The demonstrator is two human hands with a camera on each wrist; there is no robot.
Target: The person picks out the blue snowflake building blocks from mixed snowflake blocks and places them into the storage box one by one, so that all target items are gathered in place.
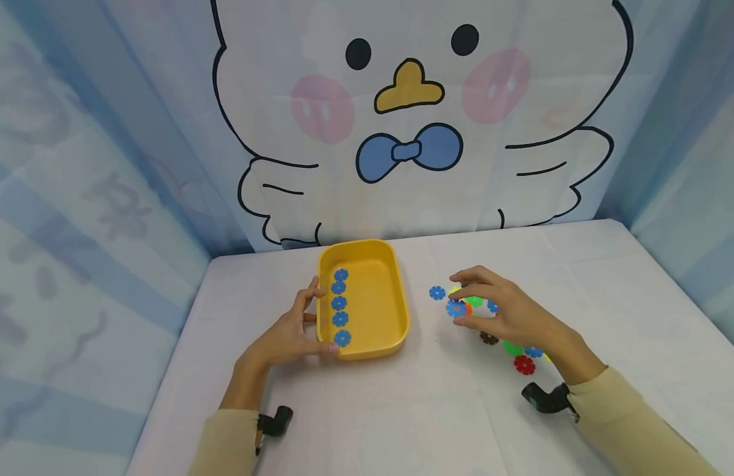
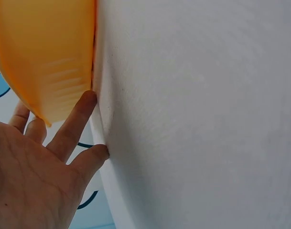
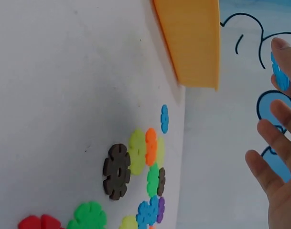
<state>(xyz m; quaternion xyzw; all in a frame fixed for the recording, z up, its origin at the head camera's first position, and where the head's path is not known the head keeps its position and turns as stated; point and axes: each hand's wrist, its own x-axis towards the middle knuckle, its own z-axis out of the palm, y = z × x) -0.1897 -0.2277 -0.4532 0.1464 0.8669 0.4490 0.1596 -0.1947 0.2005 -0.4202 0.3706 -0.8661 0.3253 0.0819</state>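
Note:
My right hand [image 1: 506, 307] pinches a blue notched plastic disc [image 3: 280, 71] between thumb and fingertips, above the loose pieces. The same blue disc [image 1: 456, 309] shows at its fingertips in the head view. To the left stands a shallow yellow tray [image 1: 375, 297], with a column of several blue discs [image 1: 340, 302] along its left side. My left hand [image 1: 286, 337] lies against the tray's left side, fingers extended, the thumb at its near left corner and a fingertip at its left rim. In the left wrist view, spread fingers [image 2: 71, 126] touch the tray's outer wall [image 2: 49, 52].
Loose discs lie right of the tray, partly hidden under my right hand: a blue one [image 1: 437, 293], a dark brown one [image 3: 117, 171], a red one [image 1: 524, 365], a green one [image 1: 513, 348] and others. Behind the white table [image 1: 403, 410] hangs a cartoon-printed curtain [image 1: 403, 198].

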